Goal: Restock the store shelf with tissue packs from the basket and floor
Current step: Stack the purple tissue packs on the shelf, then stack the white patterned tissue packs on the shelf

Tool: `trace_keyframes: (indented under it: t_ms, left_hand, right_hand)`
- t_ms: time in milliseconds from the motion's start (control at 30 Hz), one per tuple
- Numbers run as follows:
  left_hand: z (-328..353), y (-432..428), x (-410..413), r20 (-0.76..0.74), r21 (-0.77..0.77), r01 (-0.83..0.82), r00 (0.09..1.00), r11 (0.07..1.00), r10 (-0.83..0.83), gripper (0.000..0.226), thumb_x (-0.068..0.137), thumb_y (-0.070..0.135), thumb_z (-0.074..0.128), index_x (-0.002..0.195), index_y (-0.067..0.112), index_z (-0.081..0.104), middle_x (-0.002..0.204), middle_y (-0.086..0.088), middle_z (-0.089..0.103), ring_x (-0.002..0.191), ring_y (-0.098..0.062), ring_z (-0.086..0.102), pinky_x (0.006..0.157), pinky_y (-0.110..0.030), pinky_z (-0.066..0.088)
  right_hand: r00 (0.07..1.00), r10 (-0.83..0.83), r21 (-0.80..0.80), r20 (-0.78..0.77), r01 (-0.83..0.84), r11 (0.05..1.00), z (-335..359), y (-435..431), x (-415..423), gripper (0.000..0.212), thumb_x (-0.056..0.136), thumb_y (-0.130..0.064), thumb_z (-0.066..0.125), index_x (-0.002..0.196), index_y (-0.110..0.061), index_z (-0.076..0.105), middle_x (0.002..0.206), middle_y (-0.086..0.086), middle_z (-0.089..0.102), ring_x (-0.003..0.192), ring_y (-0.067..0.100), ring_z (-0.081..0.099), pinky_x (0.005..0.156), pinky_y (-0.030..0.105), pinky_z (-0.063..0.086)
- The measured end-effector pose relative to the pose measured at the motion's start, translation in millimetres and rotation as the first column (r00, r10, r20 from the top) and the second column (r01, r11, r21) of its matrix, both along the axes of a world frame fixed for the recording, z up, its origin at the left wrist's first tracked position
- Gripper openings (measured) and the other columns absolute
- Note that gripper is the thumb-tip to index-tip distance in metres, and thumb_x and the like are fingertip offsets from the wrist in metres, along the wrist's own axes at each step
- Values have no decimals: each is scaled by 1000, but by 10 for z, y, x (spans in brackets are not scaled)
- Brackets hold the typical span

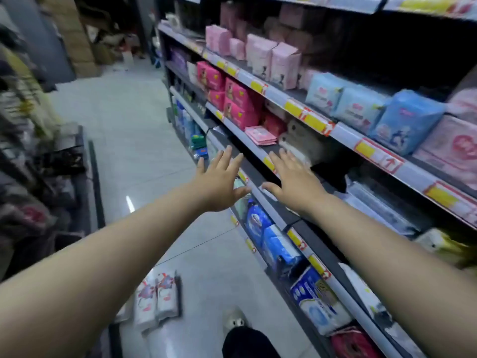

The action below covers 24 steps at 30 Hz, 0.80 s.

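Note:
My left hand [221,180] and my right hand [294,179] are both stretched out in front of the store shelf [254,152], fingers spread, holding nothing. The right hand hovers over the shelf's front rail, just before a grey-white tissue pack [302,144] lying in a half-empty bay. The left hand is in the aisle, just off the shelf edge. On the floor at the bottom, white tissue packs with red print [157,298] lie side by side. No basket can be made out.
Pink packs [237,102], light blue packs [371,109] and blue-white packs [281,249] fill the shelves on the right. A dark rack [69,161] with blurred goods lines the left. My shoe [233,320] stands near the shelf base. Cardboard boxes [77,45] are stacked at the aisle's far end.

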<state>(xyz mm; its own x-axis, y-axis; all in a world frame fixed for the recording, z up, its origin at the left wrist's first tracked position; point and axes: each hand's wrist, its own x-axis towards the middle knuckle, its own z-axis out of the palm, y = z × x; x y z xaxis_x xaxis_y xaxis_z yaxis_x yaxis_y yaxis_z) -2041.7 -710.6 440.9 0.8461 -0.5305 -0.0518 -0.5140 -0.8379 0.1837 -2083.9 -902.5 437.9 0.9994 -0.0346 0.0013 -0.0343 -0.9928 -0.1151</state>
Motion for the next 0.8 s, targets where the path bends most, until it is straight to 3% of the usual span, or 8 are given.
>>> trace_keyframes:
  t_ms: [200, 433, 567, 800]
  left_hand:
    - [-544, 919, 685, -71, 115, -289, 952, 950, 298, 81, 95, 60, 33, 154, 22, -7, 161, -4, -17, 149, -22, -11, 117, -52, -1]
    - [-1243, 1695, 1385, -223, 181, -540, 791, 822, 569, 81, 97, 57, 35, 154, 20, -9, 161, -6, -18, 149, -21, -14, 117, -52, -6]
    - [-1776, 2059, 1647, -302, 253, -625, 674, 738, 674, 80, 97, 57, 32, 154, 20, -11, 160, -5, -21, 148, -21, -15, 116, -52, -8]
    - [-3150, 2547, 1761, -485, 349, -636, 505, 688, 714, 82, 96, 61, 32, 154, 22, -11, 160, -6, -21, 149, -21, -15, 116, -53, -8]
  right_hand:
    - [950, 296, 50, -95, -293, 955, -701, 959, 1285, 80, 96, -56, 40, 156, -20, 2, 164, 6, -3, 151, 21, -4, 120, 46, 6]
    - [786, 563, 118, -255, -553, 825, -1567, 1939, 2363, 78, 97, -56, 38, 156, -20, 0, 164, 7, -4, 151, 23, -4, 120, 45, 5]
    - [691, 639, 140, -336, -635, 760, -2160, 2328, 2711, 78, 97, -56, 37, 156, -19, 0, 164, 8, -2, 151, 23, -4, 120, 45, 5]
    - [555, 657, 172, -510, -683, 710, -3471, 2757, 2884, 78, 97, -56, 35, 155, -17, 1, 163, 10, 0, 151, 25, -2, 120, 45, 7]
